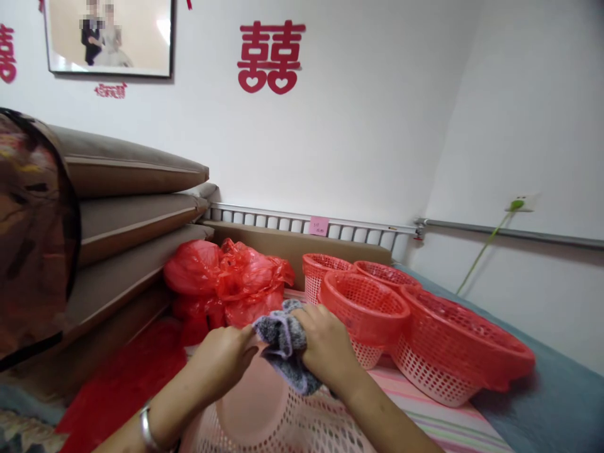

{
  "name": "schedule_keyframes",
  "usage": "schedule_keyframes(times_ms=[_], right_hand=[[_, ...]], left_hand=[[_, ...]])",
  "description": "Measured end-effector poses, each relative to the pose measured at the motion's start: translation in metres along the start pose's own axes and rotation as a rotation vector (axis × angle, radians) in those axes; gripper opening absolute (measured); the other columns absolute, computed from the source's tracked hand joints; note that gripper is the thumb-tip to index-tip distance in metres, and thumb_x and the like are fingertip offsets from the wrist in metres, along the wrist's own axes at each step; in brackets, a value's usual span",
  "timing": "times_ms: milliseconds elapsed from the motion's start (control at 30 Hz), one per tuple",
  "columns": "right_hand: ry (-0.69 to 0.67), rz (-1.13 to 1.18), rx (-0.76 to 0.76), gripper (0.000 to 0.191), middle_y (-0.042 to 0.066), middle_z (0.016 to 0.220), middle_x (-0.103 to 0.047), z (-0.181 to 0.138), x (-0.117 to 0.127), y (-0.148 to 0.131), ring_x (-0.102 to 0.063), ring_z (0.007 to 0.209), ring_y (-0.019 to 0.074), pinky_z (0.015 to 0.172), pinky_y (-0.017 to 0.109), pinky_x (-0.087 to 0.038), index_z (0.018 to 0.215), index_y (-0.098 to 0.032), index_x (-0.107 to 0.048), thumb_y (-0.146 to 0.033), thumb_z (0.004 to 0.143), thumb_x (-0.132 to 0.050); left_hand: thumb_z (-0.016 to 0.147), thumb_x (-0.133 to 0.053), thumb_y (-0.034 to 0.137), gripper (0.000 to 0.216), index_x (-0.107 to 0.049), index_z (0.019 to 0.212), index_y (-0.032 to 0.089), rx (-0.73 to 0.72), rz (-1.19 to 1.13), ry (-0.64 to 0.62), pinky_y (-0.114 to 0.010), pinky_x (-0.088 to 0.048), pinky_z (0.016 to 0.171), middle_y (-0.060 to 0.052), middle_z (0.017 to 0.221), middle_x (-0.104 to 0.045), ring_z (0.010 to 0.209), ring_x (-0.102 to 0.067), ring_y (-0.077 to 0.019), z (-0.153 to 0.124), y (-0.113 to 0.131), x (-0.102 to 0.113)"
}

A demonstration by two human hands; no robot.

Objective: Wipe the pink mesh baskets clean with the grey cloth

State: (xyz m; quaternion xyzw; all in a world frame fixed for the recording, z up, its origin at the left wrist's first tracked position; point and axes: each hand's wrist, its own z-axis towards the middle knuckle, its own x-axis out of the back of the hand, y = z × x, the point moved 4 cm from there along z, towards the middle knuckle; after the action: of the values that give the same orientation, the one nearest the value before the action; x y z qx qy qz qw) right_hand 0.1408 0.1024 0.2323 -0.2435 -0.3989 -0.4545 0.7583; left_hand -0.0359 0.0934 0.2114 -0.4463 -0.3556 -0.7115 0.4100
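Observation:
A grey cleaning cloth with a lavender edge is bunched up in front of me. My right hand is closed around its right side. My left hand is closed at the cloth's left corner, pinching it with the fingertips; the thumb side is partly hidden. Just below both hands is a pale pink perforated plastic basket, its smooth round base facing me. Whether the left fingers also touch this basket I cannot tell. A silver bangle is on my left wrist.
Several baskets covered in red plastic, including a near one and a large one, stand at right on a striped cloth. Red plastic bags lie behind my hands. Stacked cushions rise at left, before a radiator.

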Motion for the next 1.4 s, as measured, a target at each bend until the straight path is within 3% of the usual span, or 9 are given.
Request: schedule_keyframes(times_ms=[133,233,467,567,667,833,1000,1233,1400], right_hand=[[-0.008,-0.059,0.147,0.021,0.005,0.090,-0.061,0.020,-0.007,-0.029,-0.046,0.084,0.0210,0.068,0.031,-0.028,0.087,-0.021,-0.058,-0.010,0.069,-0.053],[-0.004,-0.010,0.105,0.017,0.005,0.088,-0.062,0.019,-0.017,-0.022,-0.048,0.082,0.0201,0.067,0.030,-0.029,0.086,-0.021,-0.058,-0.013,0.073,-0.052],[-0.114,0.312,-0.565,0.021,0.004,0.094,-0.068,-0.067,-0.060,0.061,-0.062,0.088,0.0214,0.068,0.027,-0.039,0.096,-0.024,-0.060,-0.027,0.075,-0.055],[-0.095,0.357,-0.679,0.021,0.004,0.096,-0.069,-0.091,-0.063,0.070,-0.063,0.090,0.0231,0.068,0.028,-0.039,0.094,-0.025,-0.060,-0.028,0.074,-0.055],[-0.040,0.332,-0.624,0.017,0.004,0.092,-0.069,-0.079,-0.044,0.069,-0.063,0.087,0.0222,0.067,0.027,-0.038,0.091,-0.024,-0.061,-0.028,0.075,-0.055],[0.012,0.144,-0.335,0.010,0.002,0.086,-0.066,-0.030,0.003,0.066,-0.058,0.081,0.0185,0.063,0.026,-0.031,0.083,-0.023,-0.060,-0.023,0.075,-0.056],[0.038,-0.064,-0.159,0.021,0.004,0.086,-0.062,-0.016,0.008,0.051,-0.050,0.082,0.0198,0.066,0.029,-0.028,0.085,-0.020,-0.059,-0.009,0.069,-0.053],[0.043,-0.035,0.244,0.007,0.008,0.090,-0.059,-0.004,0.007,-0.030,-0.044,0.087,0.0239,0.069,0.036,-0.032,0.086,-0.018,-0.057,-0.020,0.082,-0.052],[0.074,0.000,0.138,0.013,0.005,0.091,-0.060,0.000,0.004,-0.027,-0.045,0.086,0.0225,0.067,0.034,-0.033,0.087,-0.019,-0.056,-0.016,0.074,-0.057]], left_hand=[[0.091,-0.042,0.025,0.026,-0.066,0.082,0.020,0.009,0.012,0.035,-0.025,-0.044,0.057,-0.008,0.078,-0.075,0.072,-0.072,-0.0251,-0.001,0.004,-0.002],[0.092,-0.039,0.026,0.026,-0.065,0.090,0.022,0.090,-0.056,0.071,-0.023,-0.043,0.058,-0.007,0.082,-0.075,0.077,-0.072,-0.0239,-0.019,-0.006,-0.004],[0.093,-0.035,0.034,0.028,-0.059,0.105,0.024,0.390,-0.261,0.082,-0.027,-0.048,0.073,-0.006,0.079,-0.075,0.090,-0.071,-0.0252,-0.085,-0.057,-0.045],[0.093,-0.036,0.036,0.026,-0.057,0.104,0.026,0.407,-0.281,0.064,-0.026,-0.048,0.072,-0.003,0.082,-0.075,0.082,-0.071,-0.0236,-0.096,-0.062,-0.050],[0.092,-0.039,0.038,0.024,-0.059,0.092,0.025,0.345,-0.245,0.072,-0.024,-0.046,0.066,-0.003,0.077,-0.074,0.073,-0.070,-0.0210,-0.084,-0.048,-0.030],[0.090,-0.044,0.030,0.018,-0.059,0.085,0.023,0.161,-0.129,0.091,-0.022,-0.042,0.061,-0.003,0.082,-0.073,0.077,-0.070,-0.0206,-0.034,-0.008,0.000],[0.090,-0.042,0.025,0.019,-0.060,0.088,0.020,0.134,-0.094,0.056,-0.022,-0.042,0.059,-0.006,0.078,-0.073,0.075,-0.071,-0.0220,-0.006,0.016,-0.014],[0.082,-0.040,0.013,0.028,-0.067,0.075,0.019,0.021,-0.112,0.091,-0.022,-0.048,0.059,-0.008,0.074,-0.075,0.074,-0.072,-0.0220,-0.011,0.016,-0.030],[0.091,-0.036,0.025,0.033,-0.067,0.081,0.019,0.105,-0.070,0.120,-0.022,-0.049,0.055,-0.009,0.069,-0.075,0.069,-0.073,-0.0240,-0.023,-0.005,-0.047]])
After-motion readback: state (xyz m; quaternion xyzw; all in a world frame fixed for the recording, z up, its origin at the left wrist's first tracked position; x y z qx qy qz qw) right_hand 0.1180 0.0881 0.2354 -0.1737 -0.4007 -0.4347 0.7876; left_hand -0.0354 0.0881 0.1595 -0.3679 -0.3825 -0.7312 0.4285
